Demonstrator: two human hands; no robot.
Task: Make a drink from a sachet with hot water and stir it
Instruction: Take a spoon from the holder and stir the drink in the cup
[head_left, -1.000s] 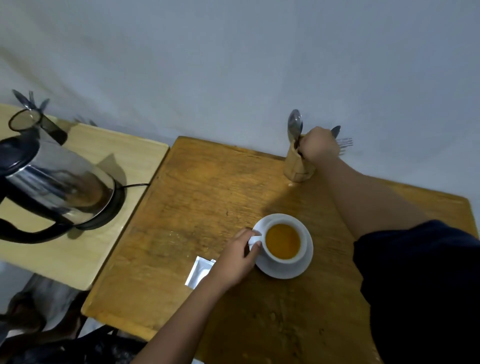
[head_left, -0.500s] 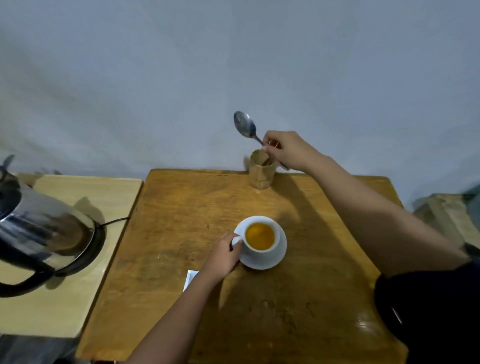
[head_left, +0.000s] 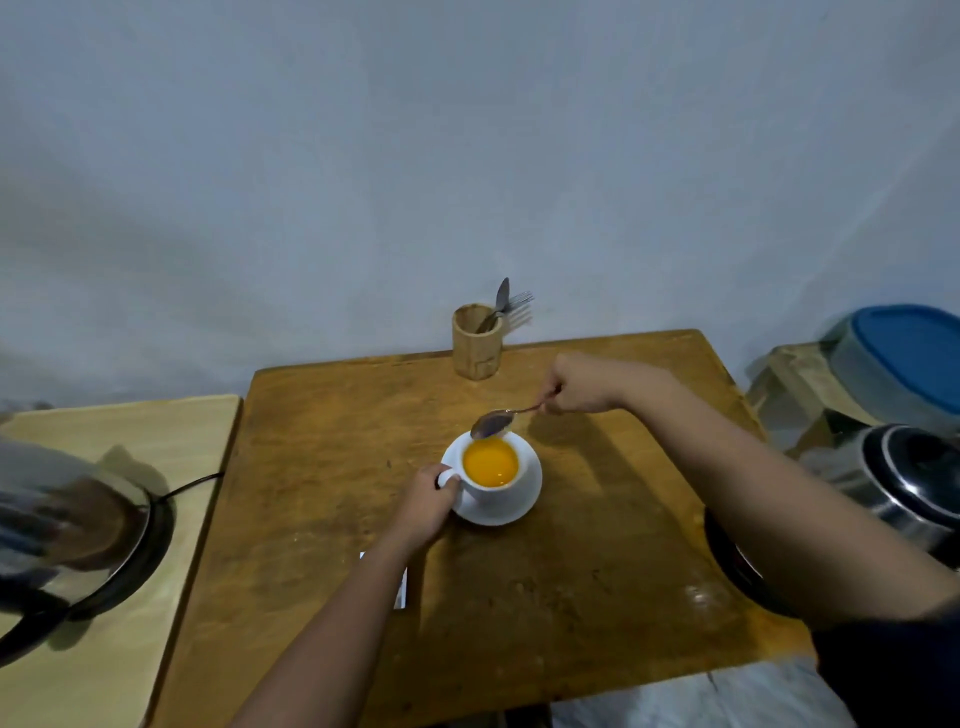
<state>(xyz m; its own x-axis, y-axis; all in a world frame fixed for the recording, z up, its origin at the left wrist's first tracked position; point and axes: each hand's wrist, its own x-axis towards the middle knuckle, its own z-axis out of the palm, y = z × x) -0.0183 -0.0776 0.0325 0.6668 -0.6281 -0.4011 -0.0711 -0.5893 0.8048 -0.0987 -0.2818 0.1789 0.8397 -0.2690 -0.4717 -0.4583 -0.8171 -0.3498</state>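
Cup (head_left: 488, 480) of orange drink (head_left: 490, 461) sits on its white saucer (head_left: 511, 512) pretty much in the middle of the brown wooden table (head_left: 571, 571). Nearest the camera, a bit of white sachet (head_left: 400, 592) lies flat on the table, mostly hidden under the left forearm, so only its edge shows.

Left hand (head_left: 423, 506) is curled around the cup's handle (head_left: 447, 477) on the left side, fingers closed on it, with the cup resting on the saucer and not lifted.

Right hand (head_left: 582, 384) is closed around the handle end of a metal spoon (head_left: 491, 423). The spoon bowl hangs just over the far rim of the cup, tipped down toward the drink. Can't tell if the tip is actually touching the liquid or just above it.

Off to the left there's a shiny electric kettle (head_left: 62, 525) on its base, sitting on a separate lighter table (head_left: 156, 431), pretty blurred. On the right edge, a metal pot with a dark lid (head_left: 904, 478), and behind it a container with a blue lid (head_left: 909, 353).

At the far edge of the brown table, close to the wall (head_left: 467, 156), a wooden cutlery holder (head_left: 476, 340) stands upright with a spoon and fork (head_left: 511, 304) leaning out of it, well apart from the cup.
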